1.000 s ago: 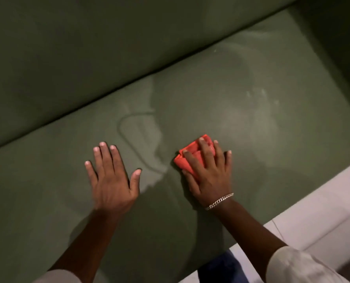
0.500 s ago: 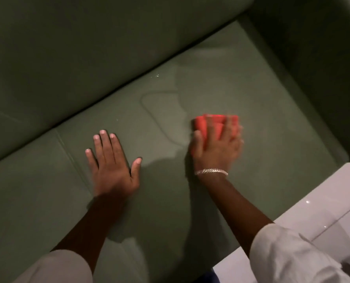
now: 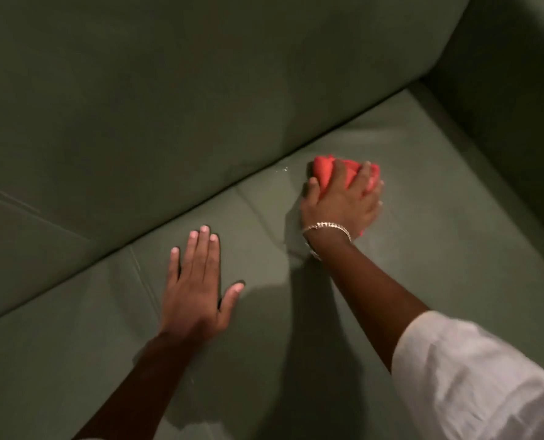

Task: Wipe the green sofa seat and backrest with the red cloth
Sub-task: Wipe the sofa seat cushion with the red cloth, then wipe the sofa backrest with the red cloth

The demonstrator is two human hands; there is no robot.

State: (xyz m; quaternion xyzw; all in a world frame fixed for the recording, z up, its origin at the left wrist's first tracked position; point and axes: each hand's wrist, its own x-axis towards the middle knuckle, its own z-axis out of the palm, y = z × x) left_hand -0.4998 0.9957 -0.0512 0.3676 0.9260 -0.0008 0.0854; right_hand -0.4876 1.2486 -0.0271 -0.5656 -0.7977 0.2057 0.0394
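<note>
Since half a second ago, the right hand has pushed the red cloth farther back, close to the crease under the backrest. Its fingers curl over the bunched cloth, gripping it against the seat; the wad's long axis runs left to right. Nearby, the left hand stays flat, fingers spread on the seat, empty. A bracelet circles the right wrist above a white sleeve.
</note>
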